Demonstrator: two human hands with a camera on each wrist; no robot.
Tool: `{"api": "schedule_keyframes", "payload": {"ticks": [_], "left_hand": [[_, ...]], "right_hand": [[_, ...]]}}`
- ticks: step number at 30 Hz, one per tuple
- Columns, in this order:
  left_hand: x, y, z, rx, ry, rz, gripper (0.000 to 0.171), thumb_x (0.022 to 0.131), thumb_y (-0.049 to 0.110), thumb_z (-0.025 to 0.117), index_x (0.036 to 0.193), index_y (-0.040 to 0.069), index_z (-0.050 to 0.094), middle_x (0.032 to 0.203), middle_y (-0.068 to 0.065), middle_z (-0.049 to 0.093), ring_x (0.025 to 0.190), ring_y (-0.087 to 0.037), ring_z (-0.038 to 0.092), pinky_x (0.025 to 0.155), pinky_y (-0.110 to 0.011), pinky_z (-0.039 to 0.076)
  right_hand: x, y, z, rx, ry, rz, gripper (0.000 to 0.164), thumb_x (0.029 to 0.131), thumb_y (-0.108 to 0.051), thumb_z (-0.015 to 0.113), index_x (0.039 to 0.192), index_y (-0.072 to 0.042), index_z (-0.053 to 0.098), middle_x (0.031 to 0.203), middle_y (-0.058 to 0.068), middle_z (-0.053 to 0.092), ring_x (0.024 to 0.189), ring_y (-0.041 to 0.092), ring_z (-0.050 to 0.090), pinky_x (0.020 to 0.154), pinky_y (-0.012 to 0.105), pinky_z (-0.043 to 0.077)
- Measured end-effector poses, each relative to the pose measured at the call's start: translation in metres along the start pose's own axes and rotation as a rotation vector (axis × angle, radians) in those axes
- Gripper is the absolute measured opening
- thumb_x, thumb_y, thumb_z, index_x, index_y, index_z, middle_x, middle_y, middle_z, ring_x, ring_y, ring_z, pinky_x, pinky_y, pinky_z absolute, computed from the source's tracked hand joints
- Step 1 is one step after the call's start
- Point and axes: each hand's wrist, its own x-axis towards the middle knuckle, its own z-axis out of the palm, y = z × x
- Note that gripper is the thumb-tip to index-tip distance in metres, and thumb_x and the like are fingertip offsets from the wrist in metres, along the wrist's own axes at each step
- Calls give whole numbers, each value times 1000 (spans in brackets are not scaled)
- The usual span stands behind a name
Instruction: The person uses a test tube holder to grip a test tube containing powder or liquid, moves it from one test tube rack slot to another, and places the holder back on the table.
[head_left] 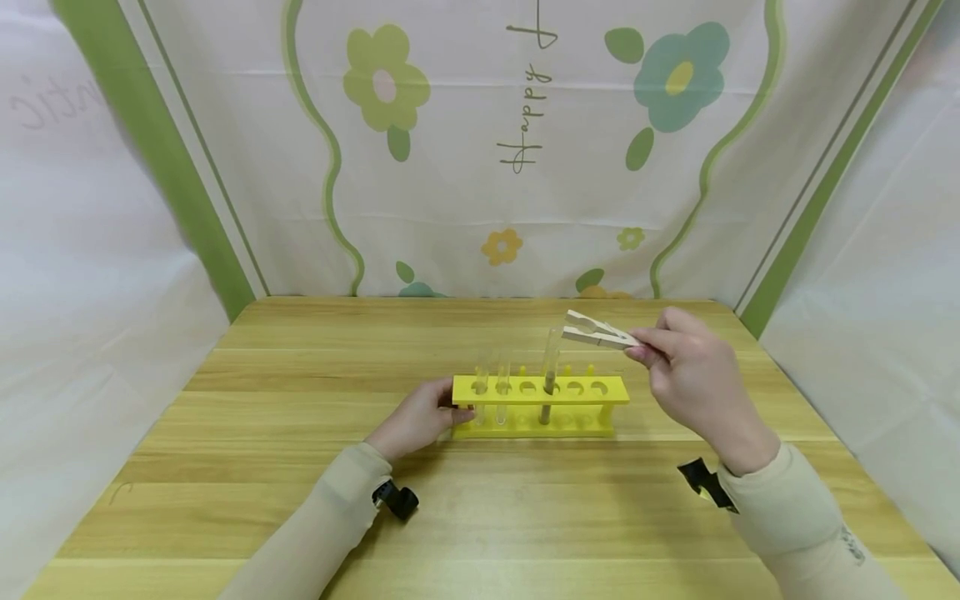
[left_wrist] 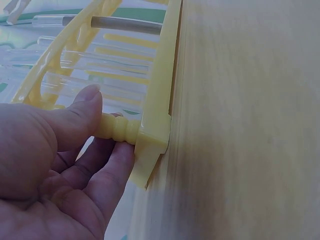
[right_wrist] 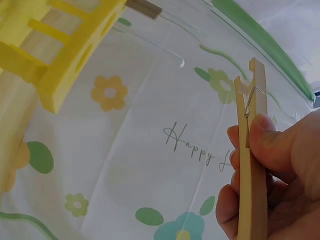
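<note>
The yellow rack (right_wrist: 62, 70) is cut off upper left in the right-wrist view; the left hand (head_left: 418, 417) grips its end post (left_wrist: 117, 127), the right hand (head_left: 693, 382) a wooden clamp (right_wrist: 254, 175).

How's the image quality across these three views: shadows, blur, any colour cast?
Head view: brightest, soft shadow on the tabletop, clear test tubes faint; left wrist view: dim and bluish, wood grain smeared; right wrist view: also dim, though the wooden clamp looks fairly sharp.
</note>
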Motion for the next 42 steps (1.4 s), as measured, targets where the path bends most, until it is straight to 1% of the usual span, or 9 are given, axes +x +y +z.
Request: {"api": "schedule_keyframes", "payload": {"ticks": [9,12,14,19,21,28,33,37,42], "left_hand": [[-2,3,-1,2,-5,-3,18,90,10,60,107,17,60,97,-7,62,89,-22,58,76,-41,49],[-1,1,0,1,-5,-2,18,90,11,60,107,15,60,96,-6,62,89,-23,58,76,-41,49],[3,-7,0,0,-2,-7,17,90,11,60,107,15,60,95,-6,62,89,-25,58,75,-42,49],[12,-27,1,8,4,-14,17,88,17,62,106,19,60,95,-1,62,88,-23,58,73,-39,49],[13,-29,1,10,3,-10,18,88,20,63,105,21,60,95,0,62,87,-20,58,72,-36,49],[12,-28,1,12,-5,6,20,88,20,63,108,24,60,97,1,63,86,-17,58,72,-34,49],[12,-27,1,13,0,3,21,88,20,63,108,24,60,98,1,63,87,-17,58,72,-33,49],[13,-28,2,18,7,-12,22,88,19,63,109,23,59,100,2,63,87,-16,57,72,-32,49],[15,-28,3,7,13,-26,23,89,11,61,111,18,59,103,-4,63,88,-19,56,74,-37,48]], "right_hand": [[-2,12,-9,-12,45,22,14,69,1,77,82,3,73,64,-2,43,56,12,39,54,21,29],[-3,17,-11,-21,47,36,15,69,2,77,83,4,72,65,-1,42,58,13,37,55,21,27],[-4,20,-12,-28,40,49,18,69,2,77,86,5,71,66,0,42,59,13,35,55,21,26],[-8,25,-15,-47,6,96,23,71,0,77,92,5,71,70,1,45,61,13,34,56,23,26],[-10,28,-15,-51,-11,120,23,72,-1,76,94,4,70,72,2,48,62,14,36,56,25,27],[-18,36,-15,-74,-87,212,23,76,-7,75,96,2,70,75,2,48,62,15,37,55,30,30],[-22,41,-14,-85,-117,233,22,78,-9,73,97,2,70,73,1,46,60,15,34,53,30,28],[-25,45,-13,-75,-146,256,22,79,-11,73,97,1,69,76,2,49,59,16,36,51,29,29],[-30,52,-10,-90,-222,295,24,83,-18,70,99,0,70,79,4,53,57,16,39,48,30,31]]}}
